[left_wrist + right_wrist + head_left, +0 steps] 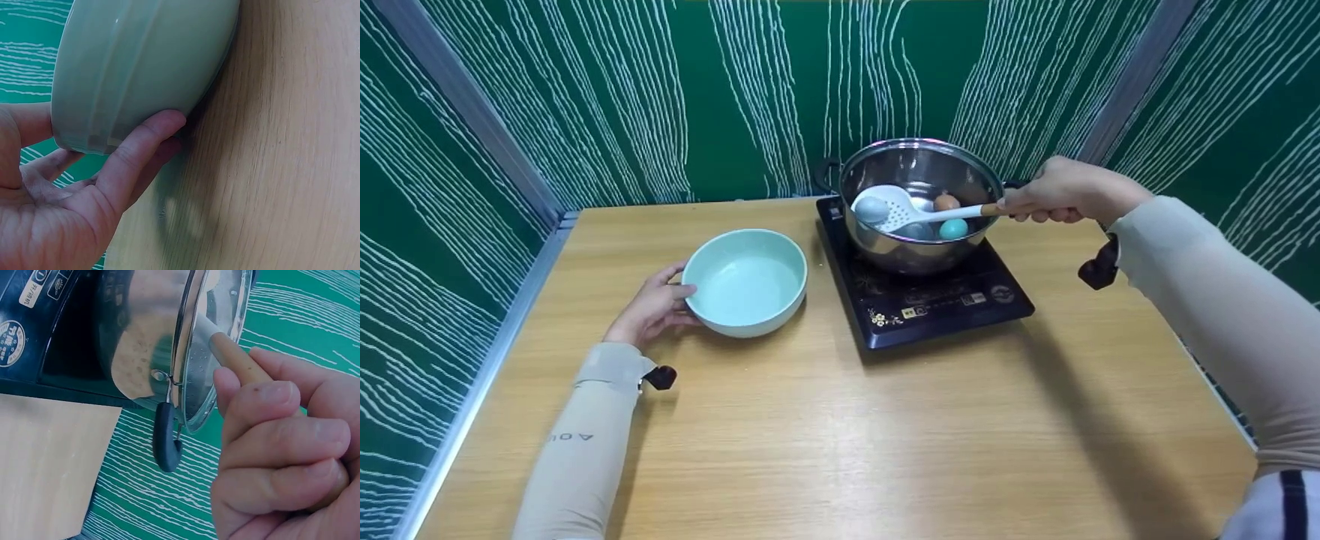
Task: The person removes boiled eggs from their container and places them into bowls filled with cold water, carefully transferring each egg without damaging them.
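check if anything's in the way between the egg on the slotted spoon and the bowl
Only the left rim of the pot lies between the pale blue egg on the slotted spoon and the bowl; beyond it nothing visible blocks the way.

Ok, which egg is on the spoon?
The pale grey-blue egg: it rests on the perforated spoon, while the brown egg and the turquoise egg lie in the pot, off the spoon.
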Motion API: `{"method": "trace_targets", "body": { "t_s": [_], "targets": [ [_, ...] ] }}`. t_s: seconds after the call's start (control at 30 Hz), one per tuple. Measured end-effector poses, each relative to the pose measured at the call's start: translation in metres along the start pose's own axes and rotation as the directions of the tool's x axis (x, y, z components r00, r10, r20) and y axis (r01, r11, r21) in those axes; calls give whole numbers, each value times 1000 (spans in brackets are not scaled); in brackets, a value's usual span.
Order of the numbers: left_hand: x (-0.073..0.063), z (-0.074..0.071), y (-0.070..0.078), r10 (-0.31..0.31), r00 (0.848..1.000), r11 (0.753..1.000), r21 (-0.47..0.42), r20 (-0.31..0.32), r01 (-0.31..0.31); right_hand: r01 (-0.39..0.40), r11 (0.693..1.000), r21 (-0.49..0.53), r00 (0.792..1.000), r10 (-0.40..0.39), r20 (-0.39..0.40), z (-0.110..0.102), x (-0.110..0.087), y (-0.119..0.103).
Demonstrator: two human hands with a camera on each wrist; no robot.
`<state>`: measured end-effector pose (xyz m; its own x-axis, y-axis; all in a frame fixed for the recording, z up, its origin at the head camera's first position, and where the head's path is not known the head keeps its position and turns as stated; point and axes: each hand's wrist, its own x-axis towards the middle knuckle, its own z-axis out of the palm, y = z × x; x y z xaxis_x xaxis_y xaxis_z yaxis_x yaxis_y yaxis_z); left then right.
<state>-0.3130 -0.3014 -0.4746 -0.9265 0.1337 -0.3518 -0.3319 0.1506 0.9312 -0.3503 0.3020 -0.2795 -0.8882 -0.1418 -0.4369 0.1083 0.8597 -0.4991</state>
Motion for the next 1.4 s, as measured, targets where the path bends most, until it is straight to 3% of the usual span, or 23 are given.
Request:
{"method": "trace_targets", "body": {
  "t_s": [0.43,0.73,1.0,1.4],
  "targets": [
    [-1,0,1,28,999,1000,-6,22,-28,0,993,115,1000,-3,24,-2,-1,8],
    [-1,1,1,22,1000,999,-25,18,-21,4,996,94,1000,-4,2,-8,-7,8],
    [-1,0,1,10,1000,1000,-23,11,-10,-1,988,152,1000,2,-9,-11,-14,5],
    [1,0,0,23,1000,1000,-17,17,-23,-9,991,135,999,14,-35,-20,-25,-9]
  ]
}}
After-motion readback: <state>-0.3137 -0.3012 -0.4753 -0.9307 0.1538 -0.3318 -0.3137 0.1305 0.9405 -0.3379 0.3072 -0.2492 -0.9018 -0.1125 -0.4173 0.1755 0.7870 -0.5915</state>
